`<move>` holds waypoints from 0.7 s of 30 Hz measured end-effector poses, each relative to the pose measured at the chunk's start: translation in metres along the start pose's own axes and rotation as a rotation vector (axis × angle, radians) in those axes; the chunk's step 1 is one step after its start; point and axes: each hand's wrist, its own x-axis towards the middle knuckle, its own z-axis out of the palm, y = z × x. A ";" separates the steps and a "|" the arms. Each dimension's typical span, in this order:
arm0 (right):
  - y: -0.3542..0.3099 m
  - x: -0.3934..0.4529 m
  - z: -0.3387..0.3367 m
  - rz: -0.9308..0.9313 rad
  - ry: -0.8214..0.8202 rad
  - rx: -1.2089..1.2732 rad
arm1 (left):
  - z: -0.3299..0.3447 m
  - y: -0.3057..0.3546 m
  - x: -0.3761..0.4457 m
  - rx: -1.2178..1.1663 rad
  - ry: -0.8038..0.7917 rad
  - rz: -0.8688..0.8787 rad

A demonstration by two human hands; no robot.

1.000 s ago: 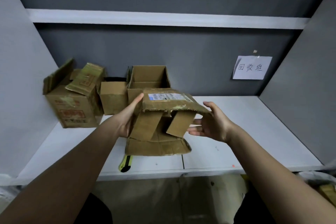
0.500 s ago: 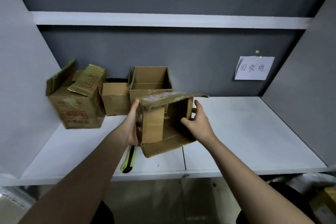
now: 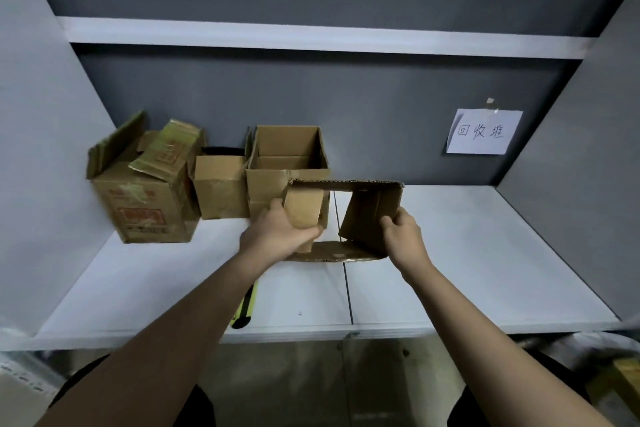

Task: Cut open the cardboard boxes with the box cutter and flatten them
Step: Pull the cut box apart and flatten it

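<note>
Cardboard box (image 3: 346, 204), open-ended, held above the desk (image 3: 467, 253): our left hand (image 3: 280, 236) grips its left flap, right hand (image 3: 401, 236) its right flap; bare desk lies right.

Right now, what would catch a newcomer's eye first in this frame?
Centre stage, the left hand and right hand each grip a side flap of an opened brown cardboard box above the white shelf. Three more brown boxes stand behind left; a white handwritten paper note hangs on the grey wall.

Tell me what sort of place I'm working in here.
Probably a recycling or packing corner: a white shelf in a grey alcove, opened cardboard boxes along the back, and a handwritten paper sign taped to the wall.
</note>
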 end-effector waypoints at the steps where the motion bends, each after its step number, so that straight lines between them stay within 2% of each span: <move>1: 0.001 -0.001 0.003 -0.016 0.008 -0.011 | 0.002 0.003 -0.001 0.146 0.049 0.018; 5: 0.001 -0.008 0.010 -0.068 0.024 -0.009 | 0.011 0.013 -0.003 0.384 0.191 0.004; 8: 0.005 -0.006 0.006 -0.060 -0.011 0.045 | 0.011 0.003 0.004 0.308 0.154 0.050; 12: 0.012 0.003 -0.010 0.053 -0.107 0.462 | 0.000 -0.013 0.004 -0.028 -0.117 0.260; 14: 0.018 0.007 -0.023 0.127 -0.219 0.717 | -0.005 -0.018 0.000 -0.088 -0.135 0.405; 17: 0.027 0.011 -0.038 0.166 -0.453 1.094 | -0.008 -0.024 -0.004 0.005 -0.081 0.532; 21: 0.035 0.019 -0.053 0.221 -0.591 1.266 | -0.007 -0.033 -0.004 0.232 -0.086 0.574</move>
